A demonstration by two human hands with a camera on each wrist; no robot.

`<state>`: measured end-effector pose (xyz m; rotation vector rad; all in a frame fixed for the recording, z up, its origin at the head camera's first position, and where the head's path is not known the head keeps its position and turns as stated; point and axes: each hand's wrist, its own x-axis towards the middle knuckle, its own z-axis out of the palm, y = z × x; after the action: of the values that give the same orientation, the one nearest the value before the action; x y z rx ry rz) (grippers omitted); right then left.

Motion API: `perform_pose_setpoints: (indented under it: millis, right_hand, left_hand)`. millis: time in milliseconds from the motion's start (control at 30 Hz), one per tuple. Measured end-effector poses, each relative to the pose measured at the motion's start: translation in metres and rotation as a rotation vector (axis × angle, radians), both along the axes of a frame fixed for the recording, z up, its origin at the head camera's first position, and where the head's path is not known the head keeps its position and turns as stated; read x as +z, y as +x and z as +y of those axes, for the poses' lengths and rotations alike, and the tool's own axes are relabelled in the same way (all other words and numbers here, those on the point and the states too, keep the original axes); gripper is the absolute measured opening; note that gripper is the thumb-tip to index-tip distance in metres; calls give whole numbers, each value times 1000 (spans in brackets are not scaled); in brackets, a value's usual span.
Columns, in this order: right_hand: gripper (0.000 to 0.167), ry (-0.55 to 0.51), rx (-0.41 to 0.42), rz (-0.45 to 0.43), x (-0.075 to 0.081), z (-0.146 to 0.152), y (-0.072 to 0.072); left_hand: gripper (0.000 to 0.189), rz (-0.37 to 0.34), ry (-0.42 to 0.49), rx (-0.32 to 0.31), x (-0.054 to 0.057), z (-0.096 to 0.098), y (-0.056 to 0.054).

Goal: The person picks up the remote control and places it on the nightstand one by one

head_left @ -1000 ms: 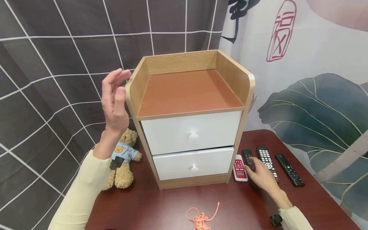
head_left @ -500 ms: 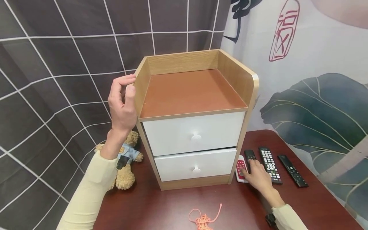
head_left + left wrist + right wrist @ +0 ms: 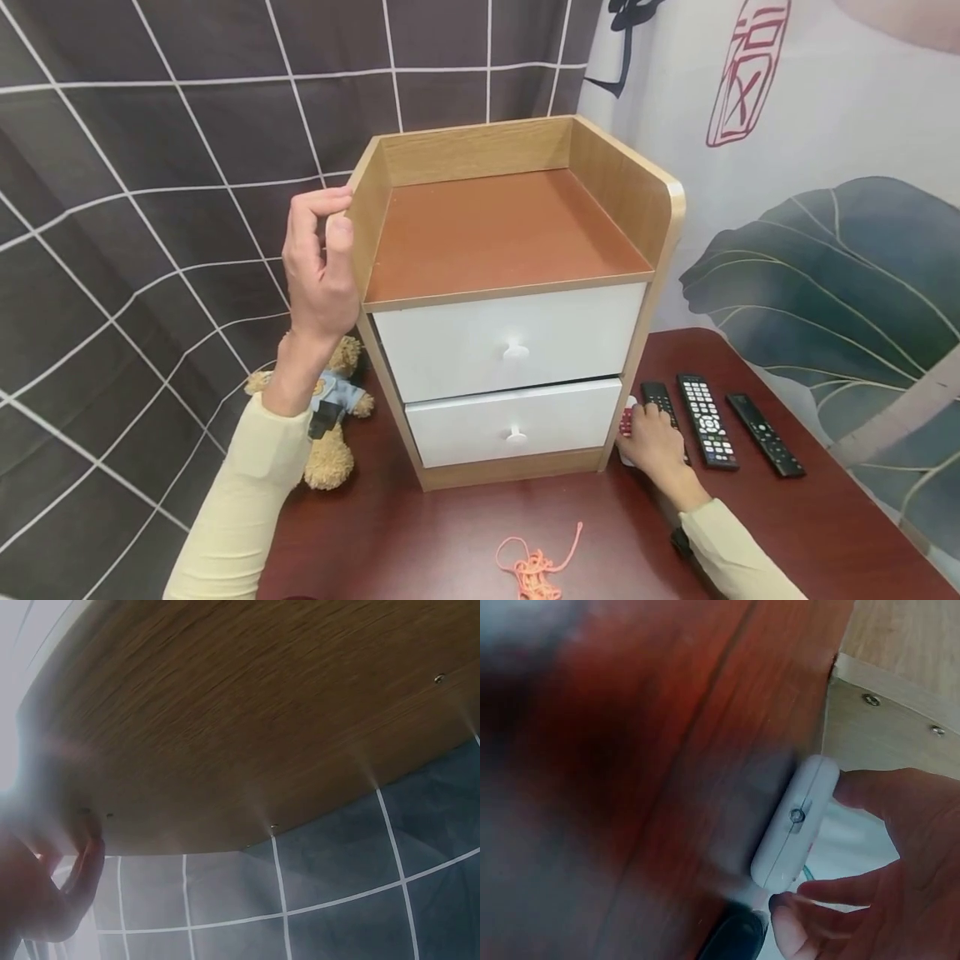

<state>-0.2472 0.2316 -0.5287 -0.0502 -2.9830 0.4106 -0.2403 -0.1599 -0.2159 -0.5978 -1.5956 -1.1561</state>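
In the head view, my left hand (image 3: 321,262) rests its fingertips against the left side panel of a small wooden cabinet (image 3: 517,479) with two white drawers. The left wrist view shows those fingertips at the panel's outer face (image 3: 225,742). My right hand (image 3: 655,442) is beside the cabinet's right foot, pinching a white remote control with red buttons (image 3: 627,421) between thumb and fingers. Seen from the right wrist, the remote's rounded white end (image 3: 795,825) is between them, low over the table. The hand hides most of its face from the head camera.
Right of the hand lie three black remotes: a near one (image 3: 656,396), a middle one (image 3: 707,421) and a far one (image 3: 765,435). A teddy bear (image 3: 330,458) sits left of the cabinet. Orange cord (image 3: 536,575) lies in front on the table (image 3: 420,542). Curtains hang behind.
My right hand has shifted left from the black remote onto the white and red one and taken hold of it. My left hand has moved right to touch the cabinet's side panel.
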Motion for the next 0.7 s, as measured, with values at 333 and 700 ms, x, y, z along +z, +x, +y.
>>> perform_pose_setpoints:
  millis: [333, 700]
  right_hand:
    - [54, 36, -17, -49, 0, -2, -11]
    - [67, -23, 50, 69, 12, 24, 0]
  left_hand:
    - [44, 20, 1, 0, -8, -8, -19]
    - [42, -17, 9, -8, 6, 6, 10]
